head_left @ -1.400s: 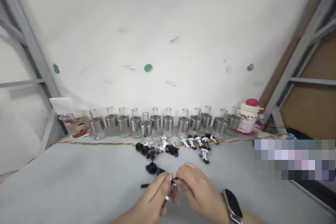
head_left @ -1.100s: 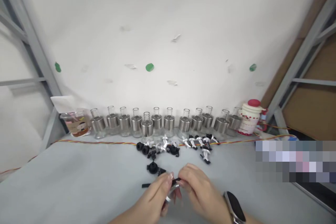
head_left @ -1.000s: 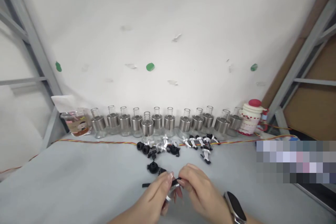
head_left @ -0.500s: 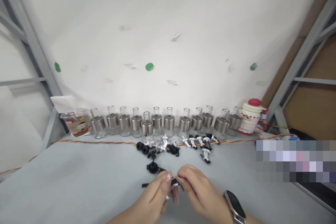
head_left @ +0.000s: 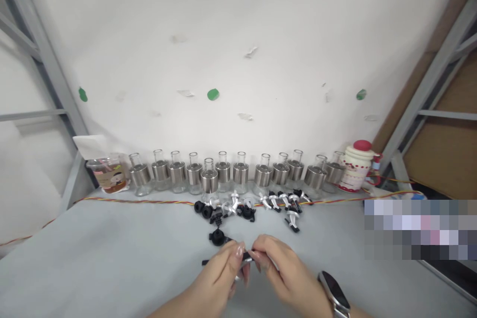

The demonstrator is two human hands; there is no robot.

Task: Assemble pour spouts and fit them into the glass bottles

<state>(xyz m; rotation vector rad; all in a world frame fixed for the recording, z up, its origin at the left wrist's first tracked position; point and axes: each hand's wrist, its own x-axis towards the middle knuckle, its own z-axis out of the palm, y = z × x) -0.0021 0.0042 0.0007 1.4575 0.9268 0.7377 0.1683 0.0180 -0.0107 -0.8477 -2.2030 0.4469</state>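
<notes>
My left hand point(head_left: 222, 269) is closed on a small black-and-silver bottle pourer spout point(head_left: 246, 258) near the front of the table. The fingertips of my right hand point(head_left: 278, 264) pinch the spout's right end. Most of the piece is hidden behind my fingers. A black stopper cap point(head_left: 217, 237) lies just beyond my left hand, and a black strip point(head_left: 205, 262) pokes out to the left of it. Further back is a loose group of black stopper parts point(head_left: 206, 211), with several silver pourer spouts point(head_left: 292, 219) to their right.
Several glass bottles with metal sleeves point(head_left: 209, 181) stand in a row along the wall. A drink cup point(head_left: 110, 176) is at their left end, a cream jar with a red lid point(head_left: 356, 166) at their right. A twisted cable point(head_left: 149, 202) crosses the table. Something blurred out point(head_left: 417, 228) lies at right.
Both hands stay nearly in place around the spout. My right fingers have shifted slightly at its end, and the whole view has moved a touch.
</notes>
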